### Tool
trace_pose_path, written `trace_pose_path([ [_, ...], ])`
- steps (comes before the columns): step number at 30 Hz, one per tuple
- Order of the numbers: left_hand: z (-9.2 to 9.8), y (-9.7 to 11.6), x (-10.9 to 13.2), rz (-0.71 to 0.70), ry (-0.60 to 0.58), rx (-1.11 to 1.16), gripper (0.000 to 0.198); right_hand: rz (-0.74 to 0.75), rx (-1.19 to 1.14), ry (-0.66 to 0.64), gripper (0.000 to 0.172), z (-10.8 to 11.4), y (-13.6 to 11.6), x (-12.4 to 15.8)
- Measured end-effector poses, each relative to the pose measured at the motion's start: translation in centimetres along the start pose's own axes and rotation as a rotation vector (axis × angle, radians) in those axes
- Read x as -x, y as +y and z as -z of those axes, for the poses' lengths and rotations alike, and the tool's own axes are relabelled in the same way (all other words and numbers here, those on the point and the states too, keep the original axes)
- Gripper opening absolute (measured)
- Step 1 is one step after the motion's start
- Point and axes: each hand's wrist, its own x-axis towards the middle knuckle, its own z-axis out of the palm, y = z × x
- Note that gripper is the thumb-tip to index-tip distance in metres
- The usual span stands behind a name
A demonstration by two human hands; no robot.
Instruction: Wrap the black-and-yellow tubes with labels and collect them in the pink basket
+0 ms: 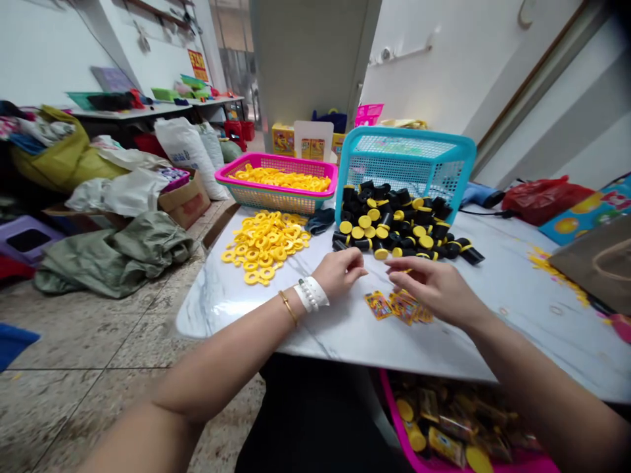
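Note:
My left hand (340, 270) is over the table with its fingers curled in toward the thumb; whatever they may hold is hidden. Facing it, my right hand (431, 284) has its fingers stretched out and slightly apart, with a small yellow speck showing between them that I cannot make out. Below the right hand lie small printed cards (378, 305), orange and yellow, partly covered by it. Beyond both hands, black cylinders with yellow ends (382, 220) spill from a tipped blue basket (466, 164). A heap of yellow rings (269, 243) lies to the left.
A pink-rimmed basket (227, 176) of yellow pieces stands behind the rings, with a dark cloth (320, 221) beside it. Below the table edge is a pink tub (394, 420) of packed items. A brown paper bag (596, 263) and a red plastic bag (547, 200) sit at the right.

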Motion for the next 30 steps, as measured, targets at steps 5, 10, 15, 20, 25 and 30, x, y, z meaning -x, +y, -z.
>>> trace_pose_path([
  [5,1.0,-0.5,0.1,0.023,0.049,-0.045,0.015,-0.119,0.013,-0.313,0.042,-0.8,0.6,-4.6],
  [10,-2.2,0.3,0.7,-0.098,-0.206,-0.343,0.024,-0.218,0.015,-0.121,0.038,1.1,1.8,-1.8],
  [15,-3.6,0.9,0.8,-0.069,-0.200,-0.384,0.025,-0.300,0.038,0.037,0.031,1.6,2.7,0.2],
  [20,-4.2,1.3,0.9,-0.091,-0.181,-0.381,0.021,-0.265,0.027,0.124,0.029,0.2,2.8,0.4],
  [25,-4.0,0.8,0.5,-0.098,-0.097,-0.227,0.013,-0.254,-0.040,0.138,0.033,-0.3,2.0,0.1],
  [30,-1.1,-0.3,0.0,-0.183,0.290,0.056,0.005,-0.376,-0.323,-0.155,0.048,-1.0,0.6,-2.5],
])
